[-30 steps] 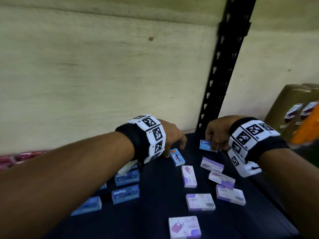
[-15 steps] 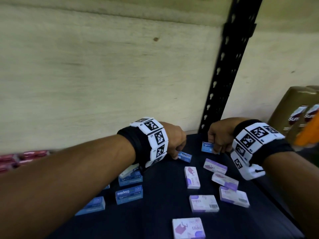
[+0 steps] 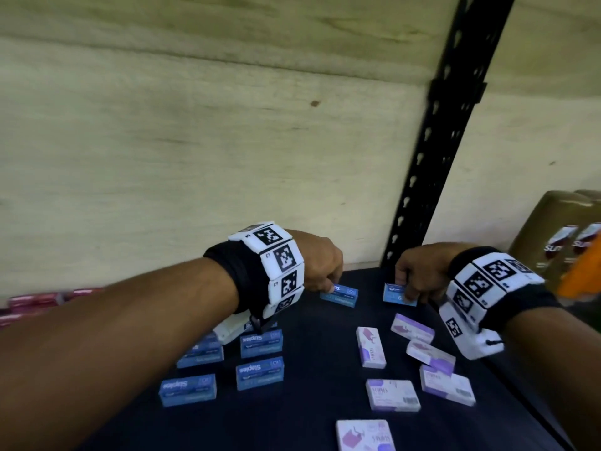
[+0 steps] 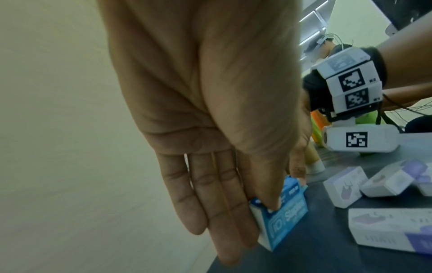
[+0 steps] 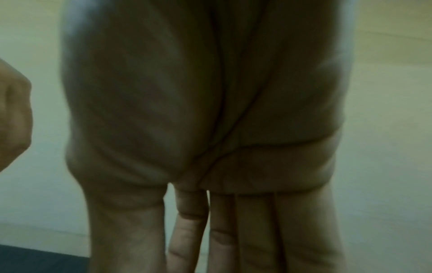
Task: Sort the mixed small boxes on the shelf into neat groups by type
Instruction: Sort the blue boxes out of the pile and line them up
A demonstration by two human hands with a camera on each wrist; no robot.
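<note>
On the dark shelf [image 3: 318, 405] my left hand [image 3: 328, 288] pinches a blue staples box [image 3: 341, 296] near the back wall. The left wrist view shows the thumb on top of this blue box [image 4: 287, 214] and the fingers behind it. My right hand [image 3: 408, 291] curls over a second blue box [image 3: 392, 293] beside the post. Several blue boxes [image 3: 260, 372] stand grouped at the left under my left forearm. Several white-and-purple boxes [image 3: 370, 346] lie scattered at the right. In the right wrist view only the palm and fingers [image 5: 187, 236] show, with its box hidden.
A black perforated upright [image 3: 432, 164] rises at the shelf's back right corner. Brown packs [image 3: 553, 242] and an orange item [image 3: 582, 275] stand beyond it. Red packs [image 3: 39, 297] lie at the far left. A plywood wall [image 3: 195, 157] closes the back.
My left hand came down onto the blue box that stood on end and turned it lengthwise. The right hand has stayed on its blue box.
</note>
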